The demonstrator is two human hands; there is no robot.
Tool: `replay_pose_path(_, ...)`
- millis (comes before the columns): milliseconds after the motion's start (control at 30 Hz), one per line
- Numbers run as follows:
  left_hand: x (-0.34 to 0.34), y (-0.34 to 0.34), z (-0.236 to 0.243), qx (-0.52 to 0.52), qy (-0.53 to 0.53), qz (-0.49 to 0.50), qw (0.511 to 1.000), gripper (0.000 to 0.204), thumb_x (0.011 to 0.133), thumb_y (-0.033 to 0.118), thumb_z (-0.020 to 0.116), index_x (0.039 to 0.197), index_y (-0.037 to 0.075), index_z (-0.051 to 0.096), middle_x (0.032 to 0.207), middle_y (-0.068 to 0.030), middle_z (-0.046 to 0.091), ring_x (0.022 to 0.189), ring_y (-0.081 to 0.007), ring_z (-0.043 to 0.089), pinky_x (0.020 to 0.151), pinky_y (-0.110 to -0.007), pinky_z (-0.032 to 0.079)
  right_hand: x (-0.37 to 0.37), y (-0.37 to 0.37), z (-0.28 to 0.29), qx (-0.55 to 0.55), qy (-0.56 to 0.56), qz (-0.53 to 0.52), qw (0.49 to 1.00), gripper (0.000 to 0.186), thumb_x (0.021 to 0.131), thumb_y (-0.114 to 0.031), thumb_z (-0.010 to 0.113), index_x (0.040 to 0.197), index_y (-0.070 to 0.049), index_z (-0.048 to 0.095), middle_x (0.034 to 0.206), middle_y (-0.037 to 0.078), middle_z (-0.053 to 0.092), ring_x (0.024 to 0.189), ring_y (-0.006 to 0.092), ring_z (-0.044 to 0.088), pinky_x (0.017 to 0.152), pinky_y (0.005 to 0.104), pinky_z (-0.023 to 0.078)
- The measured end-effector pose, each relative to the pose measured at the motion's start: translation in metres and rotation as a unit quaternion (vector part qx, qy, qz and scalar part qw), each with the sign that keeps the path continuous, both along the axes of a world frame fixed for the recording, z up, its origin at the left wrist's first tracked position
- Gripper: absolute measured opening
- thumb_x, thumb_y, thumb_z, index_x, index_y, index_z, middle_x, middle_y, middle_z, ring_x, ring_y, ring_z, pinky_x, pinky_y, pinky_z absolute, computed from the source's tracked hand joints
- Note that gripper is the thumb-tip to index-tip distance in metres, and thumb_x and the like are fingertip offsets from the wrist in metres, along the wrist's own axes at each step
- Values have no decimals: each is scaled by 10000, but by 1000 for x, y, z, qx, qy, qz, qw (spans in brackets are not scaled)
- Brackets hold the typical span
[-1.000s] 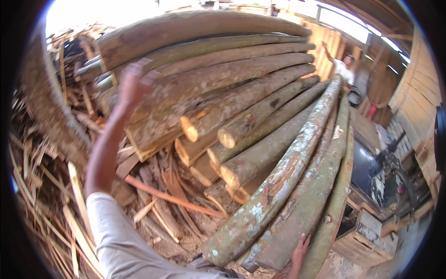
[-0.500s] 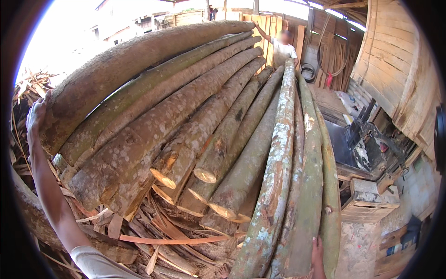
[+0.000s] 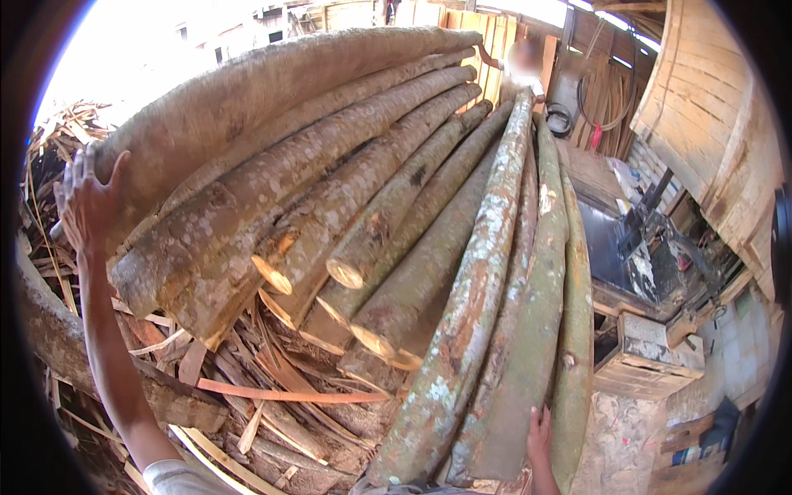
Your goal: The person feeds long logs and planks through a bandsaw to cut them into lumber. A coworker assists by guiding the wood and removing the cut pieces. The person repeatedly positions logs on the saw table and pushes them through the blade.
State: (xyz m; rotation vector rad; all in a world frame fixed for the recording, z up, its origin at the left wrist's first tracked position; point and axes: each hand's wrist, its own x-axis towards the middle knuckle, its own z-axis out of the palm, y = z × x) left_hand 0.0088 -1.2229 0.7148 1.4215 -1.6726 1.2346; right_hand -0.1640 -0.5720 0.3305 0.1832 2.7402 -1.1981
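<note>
A thick brown log (image 3: 280, 78), blurred along its length, lies on the left top of a pile of long logs. My left hand (image 3: 87, 202) is at its near end, palm against the bark, fingers spread. My right hand (image 3: 539, 436) rests low on the right against a greenish log (image 3: 528, 355), its fingers stretched out and not wrapped round it. Beside that lies a log with pale lichen patches (image 3: 470, 338). At the far end a co-worker (image 3: 524, 70) stands with one hand (image 3: 488, 58) near the end of the thick log.
Between the pile and my left arm lie bark strips and split wood (image 3: 289, 396). More wood scraps (image 3: 70, 128) are heaped at the far left. On the right stand a dark metal machine (image 3: 648, 256) and a wooden box (image 3: 648, 355). A plank wall (image 3: 701, 107) rises behind them.
The thick log has shifted and now covers most of the greenish log beside it. My left hand has turned and its fingers have spread. The whole view has shifted slightly.
</note>
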Motion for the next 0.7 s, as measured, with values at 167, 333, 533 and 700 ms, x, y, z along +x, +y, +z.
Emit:
replay_pose_path(167,-11,43,-80,136,0,-9,991,809,862,749,295,1485,234,276,1446,-132,418,1368,-314,339,1139,-507,204,-4,-4,6,18,-31,7,999,750,928,-573,406,1411,-3,336,1289,305,503,1195,444,493,1004,464,383)
replay_pose_path(333,-9,62,-151,65,-11,-133,989,809,857,737,351,1496,254,239,1498,-185,307,1378,-370,299,1114,-548,228,-3,3,-4,33,-15,18,999,799,916,-610,380,1424,2,302,1251,331,515,1174,475,493,993,496,382)
replay_pose_path(533,-17,112,-229,188,48,-157,968,904,869,698,386,1524,182,38,1565,-198,3,1447,-367,17,1108,-624,29,-3,10,-3,26,-24,38,999,804,921,-609,364,1458,-24,246,1375,293,420,1244,443,446,1028,478,360)
replay_pose_path(700,-21,192,-244,124,93,-400,903,984,834,772,299,1516,155,-50,1573,-139,-105,1450,-324,-89,1077,-616,-140,-9,8,-10,-23,18,44,999,802,932,-606,341,1480,-38,199,1437,275,344,1294,439,384,1065,473,324)
